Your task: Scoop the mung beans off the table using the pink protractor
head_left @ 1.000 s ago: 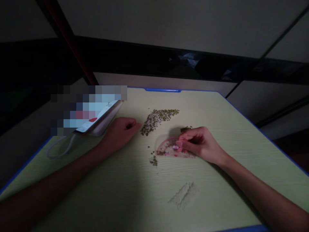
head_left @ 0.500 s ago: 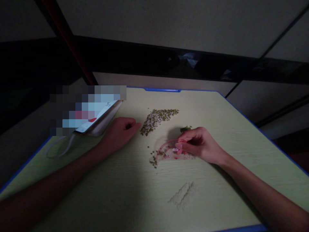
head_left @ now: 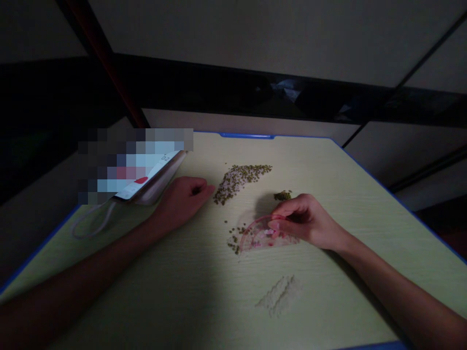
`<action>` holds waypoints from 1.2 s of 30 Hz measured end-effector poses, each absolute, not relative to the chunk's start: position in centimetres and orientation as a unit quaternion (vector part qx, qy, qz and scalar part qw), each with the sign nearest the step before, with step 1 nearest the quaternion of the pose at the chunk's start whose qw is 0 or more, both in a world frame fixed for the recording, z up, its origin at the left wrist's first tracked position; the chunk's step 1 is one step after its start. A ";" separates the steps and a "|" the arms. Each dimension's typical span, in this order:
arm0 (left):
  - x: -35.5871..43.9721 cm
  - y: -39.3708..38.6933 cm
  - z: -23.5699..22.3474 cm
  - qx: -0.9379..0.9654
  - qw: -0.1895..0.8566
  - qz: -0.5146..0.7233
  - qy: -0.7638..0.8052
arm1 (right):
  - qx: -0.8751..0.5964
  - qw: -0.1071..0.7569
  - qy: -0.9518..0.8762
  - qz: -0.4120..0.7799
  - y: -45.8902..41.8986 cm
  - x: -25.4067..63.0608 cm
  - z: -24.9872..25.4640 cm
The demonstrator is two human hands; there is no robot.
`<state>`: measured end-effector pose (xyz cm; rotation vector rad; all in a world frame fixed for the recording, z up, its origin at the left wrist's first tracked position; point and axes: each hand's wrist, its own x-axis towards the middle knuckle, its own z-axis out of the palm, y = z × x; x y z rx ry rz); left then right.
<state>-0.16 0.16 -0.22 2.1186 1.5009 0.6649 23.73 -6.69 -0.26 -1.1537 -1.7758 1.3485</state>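
Between the thumb and fingers of my right hand (head_left: pixel 308 221) is a clear pink protractor (head_left: pixel 260 236) with printed pink shapes, its straight edge toward me. Small dark green beans mixed with white grains (head_left: pixel 237 244) lie at its left end. My left hand (head_left: pixel 184 199) rests on the table with its fingers curled in, and nothing shows in them. Just beyond its thumb is a larger mixed pile of green beans and white grains (head_left: pixel 239 181). A small heap of green beans (head_left: pixel 282 195) sits behind my right hand. A pale ridged patch of white grains or powder (head_left: pixel 280 296) lies nearer me.
A phone (head_left: pixel 136 184) with a lit, partly blurred screen leans at the left, with a pale strap loop (head_left: pixel 93 221) beside it. The wood-grain table (head_left: pixel 175 291) has a blue edge. Cabinet panels (head_left: pixel 237 34) stand behind it.
My right hand has drawn the protractor slightly toward me and tilted it. More beans now show around its left end. My left hand has stayed in place.
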 end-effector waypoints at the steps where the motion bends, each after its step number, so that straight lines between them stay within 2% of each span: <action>1: -0.2 0.2 -0.2 0.770 0.230 0.243 0.544 | -0.434 0.311 -0.673 0.512 -6.7 23.7 -0.3; 15: -0.1 0.1 -0.2 0.765 0.235 0.245 0.547 | -0.413 0.307 -0.688 0.512 -6.8 23.1 -0.2; 36: -0.1 0.1 -0.2 0.768 0.230 0.247 0.545 | -0.283 0.235 -0.812 0.454 -7.2 22.8 0.4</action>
